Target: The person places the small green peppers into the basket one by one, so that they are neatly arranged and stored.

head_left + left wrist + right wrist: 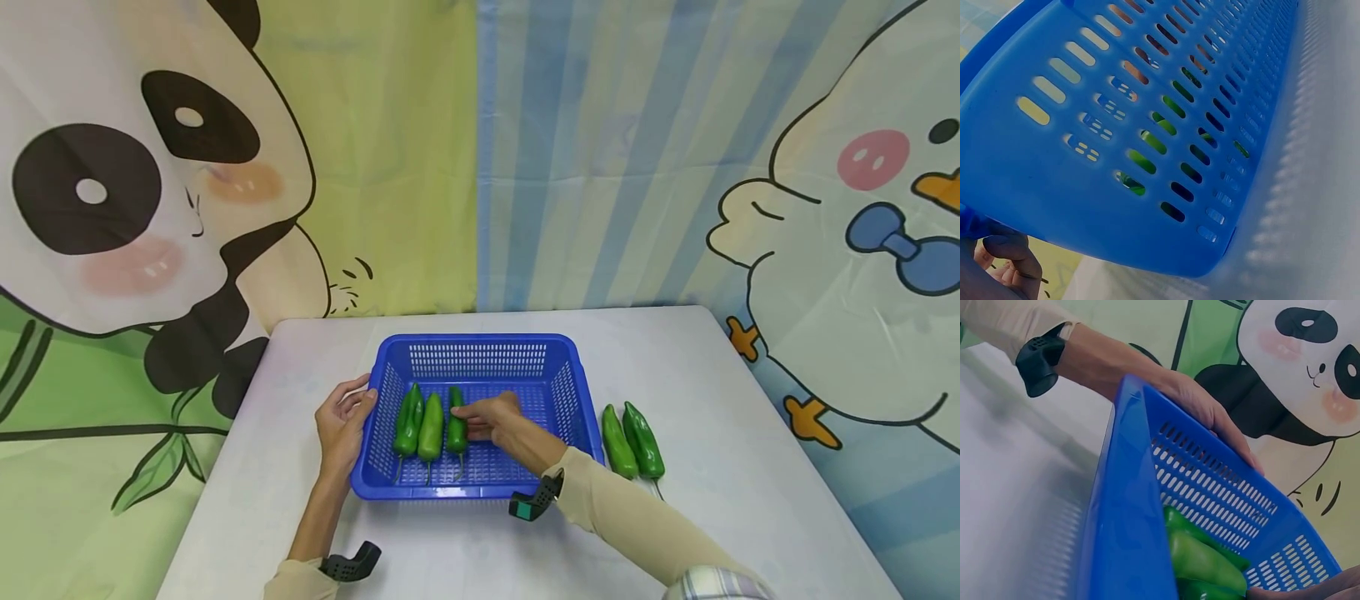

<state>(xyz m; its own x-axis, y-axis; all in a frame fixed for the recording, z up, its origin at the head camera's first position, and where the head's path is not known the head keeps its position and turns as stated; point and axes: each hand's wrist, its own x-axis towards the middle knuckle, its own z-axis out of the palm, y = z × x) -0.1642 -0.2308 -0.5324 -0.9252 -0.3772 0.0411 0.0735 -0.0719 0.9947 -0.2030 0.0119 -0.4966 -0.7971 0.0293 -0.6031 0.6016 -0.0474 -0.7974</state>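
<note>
A blue plastic basket [468, 492] with slotted walls sits on the table, and three green peppers lie side by side in its left half. My left hand [343, 429] grips the basket's left rim, its thumb along the edge; the left wrist view shows curled fingers [1017, 265] by the rim. Inside the basket, my right hand [498, 421] pinches the rightmost pepper [456, 423], its thumb and fingers partly covering it. Left of that pepper are a lighter green pepper [431, 429] and a darker one [408, 423].
Two more peppers lie on the white table [720, 400] just right of the basket, a lighter one [617, 442] and a darker one [642, 442]. Behind the table hangs a printed curtain [585, 150] with a panda and a white bird.
</note>
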